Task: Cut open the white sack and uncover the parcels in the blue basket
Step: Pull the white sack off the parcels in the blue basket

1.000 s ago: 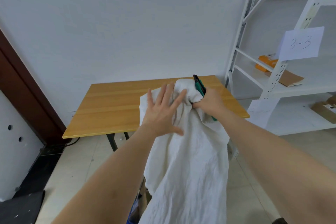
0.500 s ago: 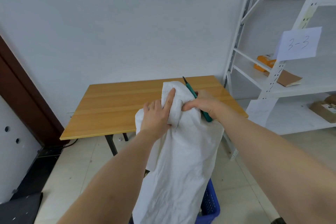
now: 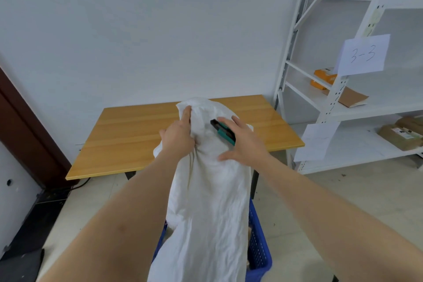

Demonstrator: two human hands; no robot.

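Observation:
A crumpled white sack stands up out of the blue basket at the bottom of the view. My left hand grips a fold of cloth near the sack's top. My right hand lies against the sack's right side with fingers spread, pinning a green and black cutter under the palm. The cutter's black tip points up and left over the cloth. The sack hides most of the basket's inside; only a brown sliver shows by the right wall.
A wooden table stands behind the sack against the white wall. At right is a white metal shelf rack with a "3-3" paper label, orange boxes and brown parcels. A dark door frame is at left.
My left hand has closed on a fold at the sack's top. My right hand has spread its fingers and the cutter now lies flat against the cloth. More of the blue basket shows.

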